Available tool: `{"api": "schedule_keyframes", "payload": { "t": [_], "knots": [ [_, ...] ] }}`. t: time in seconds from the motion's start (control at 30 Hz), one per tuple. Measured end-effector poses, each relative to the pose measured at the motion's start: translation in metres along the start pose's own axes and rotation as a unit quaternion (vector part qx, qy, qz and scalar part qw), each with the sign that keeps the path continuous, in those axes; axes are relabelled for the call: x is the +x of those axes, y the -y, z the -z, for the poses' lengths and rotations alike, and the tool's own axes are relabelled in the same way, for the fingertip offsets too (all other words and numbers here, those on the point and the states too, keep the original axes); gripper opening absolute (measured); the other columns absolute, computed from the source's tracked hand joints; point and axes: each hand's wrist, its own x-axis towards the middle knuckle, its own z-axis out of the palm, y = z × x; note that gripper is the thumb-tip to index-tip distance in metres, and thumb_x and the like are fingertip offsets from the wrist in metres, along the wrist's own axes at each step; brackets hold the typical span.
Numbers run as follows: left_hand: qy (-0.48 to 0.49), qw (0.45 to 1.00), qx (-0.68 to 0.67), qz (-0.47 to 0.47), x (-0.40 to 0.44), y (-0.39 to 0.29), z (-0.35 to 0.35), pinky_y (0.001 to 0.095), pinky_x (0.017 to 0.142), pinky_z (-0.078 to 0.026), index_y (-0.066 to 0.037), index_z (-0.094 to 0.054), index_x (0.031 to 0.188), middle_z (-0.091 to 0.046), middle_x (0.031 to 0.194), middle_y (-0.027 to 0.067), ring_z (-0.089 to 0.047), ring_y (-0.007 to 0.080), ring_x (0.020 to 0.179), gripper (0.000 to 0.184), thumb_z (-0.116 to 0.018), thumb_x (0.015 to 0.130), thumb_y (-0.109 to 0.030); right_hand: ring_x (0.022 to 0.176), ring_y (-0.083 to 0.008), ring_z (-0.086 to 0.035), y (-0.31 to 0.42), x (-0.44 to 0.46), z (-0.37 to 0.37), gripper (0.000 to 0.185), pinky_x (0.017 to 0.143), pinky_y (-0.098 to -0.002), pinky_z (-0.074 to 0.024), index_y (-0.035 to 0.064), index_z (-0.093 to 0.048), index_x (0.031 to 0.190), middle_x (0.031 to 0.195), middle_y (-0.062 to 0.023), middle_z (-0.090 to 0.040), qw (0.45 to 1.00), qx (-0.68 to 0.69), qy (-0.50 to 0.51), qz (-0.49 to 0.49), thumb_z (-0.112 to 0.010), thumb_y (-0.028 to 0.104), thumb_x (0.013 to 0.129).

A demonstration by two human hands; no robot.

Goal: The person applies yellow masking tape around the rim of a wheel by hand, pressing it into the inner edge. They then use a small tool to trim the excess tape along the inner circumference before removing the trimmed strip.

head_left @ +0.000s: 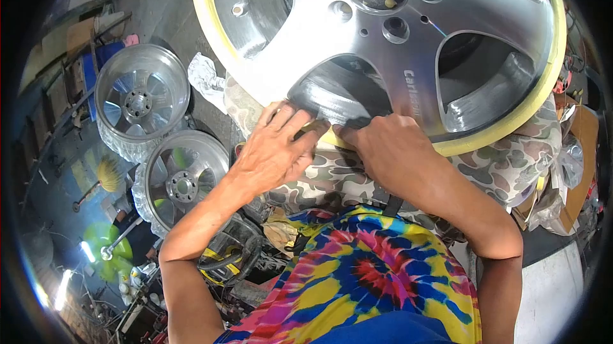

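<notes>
A large silver wheel rim (pixel 332 37) lies face up on a camouflage cloth (pixel 511 159). Yellow tape (pixel 504 133) runs around its outer edge. At the near edge of the rim, my left hand (pixel 278 143) rests with bent fingers on the rim and tape; its thumb and index finger come together near the tape. Close beside it, my right hand (pixel 386 146) is closed at the same taped edge, its fingertips mostly hidden under the hand. Whatever is between the fingertips is too small to make out. Dark openings between the spokes lie just beyond both hands.
Two more silver rims, one upper (pixel 142 92) and one lower (pixel 182 178), stand at the left. Crumpled white paper (pixel 205 79) lies beside the large rim. A green fan (pixel 107 251) is at lower left, and a cardboard box (pixel 578 159) with plastic bags at right.
</notes>
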Motion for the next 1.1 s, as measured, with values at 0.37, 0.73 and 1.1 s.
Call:
{"api": "schedule_keyframes", "payload": {
  "t": [0.37,0.73,1.1],
  "knots": [
    [0.002,0.999,0.024,0.024,-0.003,0.006,0.007,0.0496,0.102,-0.050,-0.001,-0.075,0.121,-0.062,0.117,0.0132,-0.061,0.0354,0.112,0.041,-0.075,0.081,-0.011,0.079,-0.0370,-0.077,0.001,-0.004,0.002,0.048,0.073,-0.0466,-0.0605,0.0096,-0.074,0.138,0.079,-0.0197,-0.075,1.000,0.014,-0.013,0.002,-0.074,0.016,0.091],
    [0.004,1.000,0.019,0.011,-0.001,0.000,0.007,0.0511,0.103,-0.049,-0.002,-0.073,0.127,-0.055,0.114,0.0142,-0.056,0.0372,0.110,0.048,-0.073,0.080,-0.012,0.079,-0.0371,-0.077,0.007,-0.003,0.005,0.049,0.073,-0.0479,-0.0606,0.0106,-0.072,0.141,0.080,-0.0196,-0.075,1.000,-0.019,0.006,-0.021,-0.070,0.013,0.093],
    [-0.006,1.000,-0.018,0.017,0.003,-0.020,-0.012,0.0493,0.103,-0.049,-0.003,-0.074,0.127,-0.059,0.119,0.0129,-0.056,0.0341,0.107,0.047,-0.073,0.080,-0.010,0.118,-0.0311,-0.066,0.031,-0.034,0.002,0.037,0.091,-0.0441,-0.0538,0.0023,-0.074,0.126,0.122,-0.0152,-0.067,0.987,-0.137,-0.083,-0.002,-0.067,0.015,0.092]
  ]
}}
